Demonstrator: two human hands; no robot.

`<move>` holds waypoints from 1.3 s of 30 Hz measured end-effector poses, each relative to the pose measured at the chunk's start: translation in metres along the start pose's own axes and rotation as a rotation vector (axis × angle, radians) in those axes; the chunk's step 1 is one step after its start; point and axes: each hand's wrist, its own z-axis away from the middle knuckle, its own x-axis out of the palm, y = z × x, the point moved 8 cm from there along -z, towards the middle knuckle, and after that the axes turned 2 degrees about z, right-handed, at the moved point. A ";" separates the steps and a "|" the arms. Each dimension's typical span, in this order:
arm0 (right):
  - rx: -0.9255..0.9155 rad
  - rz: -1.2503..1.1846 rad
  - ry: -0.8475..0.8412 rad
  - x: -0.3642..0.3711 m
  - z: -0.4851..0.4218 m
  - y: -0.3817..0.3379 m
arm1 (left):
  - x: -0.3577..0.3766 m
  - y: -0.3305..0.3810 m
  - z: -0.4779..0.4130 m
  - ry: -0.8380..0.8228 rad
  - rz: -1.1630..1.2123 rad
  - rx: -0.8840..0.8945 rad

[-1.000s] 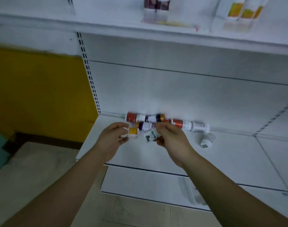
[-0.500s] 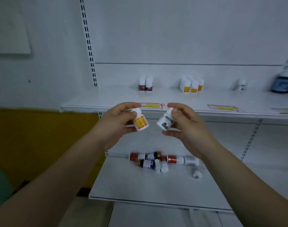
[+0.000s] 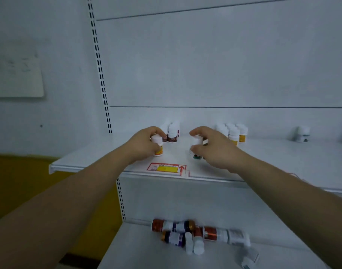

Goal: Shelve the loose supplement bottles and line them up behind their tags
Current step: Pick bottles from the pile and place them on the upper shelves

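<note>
Plastic, small and light, likely smooth and easy to tip, so best held round the sides: orange-label bottle (image 3: pixel 158 147) in curled left hand (image 3: pixel 143 145), green-label bottle (image 3: pixel 196 141) in curled right hand (image 3: pixel 214 150), both at near upper shelf (image 3: pixel 282 158), just behind price tag (image 3: pixel 166 168).

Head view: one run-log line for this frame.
phase: placing | left grip: holds orange-label bottle, upright at upper shelf | right grip: holds green-label bottle, upright | lower shelf: loose bottles lying
</note>
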 end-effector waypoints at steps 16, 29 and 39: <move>0.109 0.223 -0.025 -0.019 -0.014 0.032 | 0.058 0.034 -0.031 -0.244 0.140 0.106; 0.230 0.354 0.040 -0.116 0.018 0.120 | 0.158 0.119 -0.032 -0.232 -0.247 0.405; 0.053 0.435 -0.129 -0.144 0.007 0.155 | 0.196 0.145 -0.066 0.026 -0.558 0.391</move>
